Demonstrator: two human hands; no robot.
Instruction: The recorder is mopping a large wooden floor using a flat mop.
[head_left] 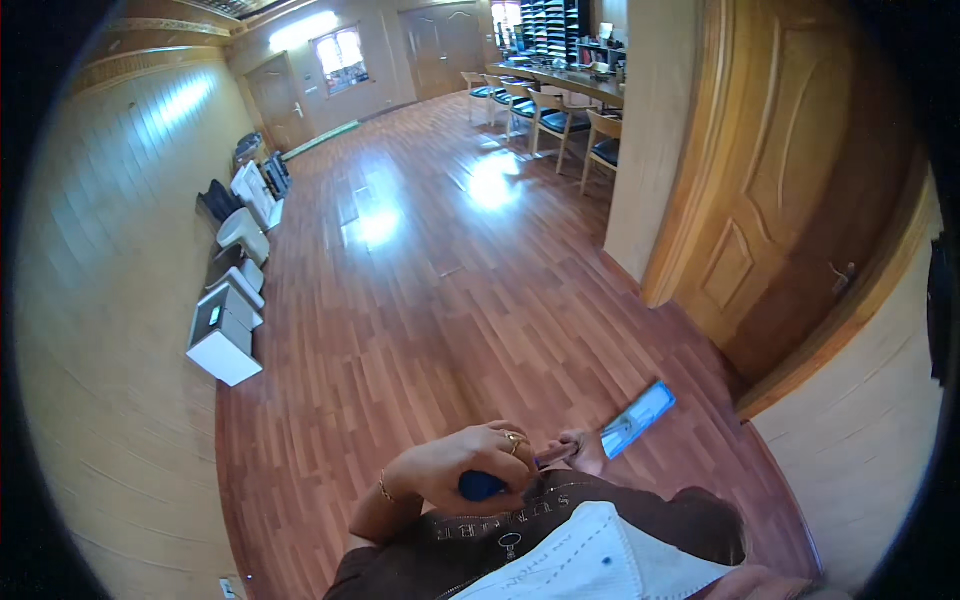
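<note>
A person stands in a room with a red-brown wooden floor (430,300), looking down at their own hands held close to the chest. The left hand (470,462) is curled shut around a dark blue handle (482,486). Just to its right, the right hand (585,450) pinches one end of a flat pale-blue packet (638,418), which angles away to the right. The packet looks sealed, so any opening appears not yet done. White boxes and machines (235,290) line the left wall; chairs (555,122) stand far off.
</note>
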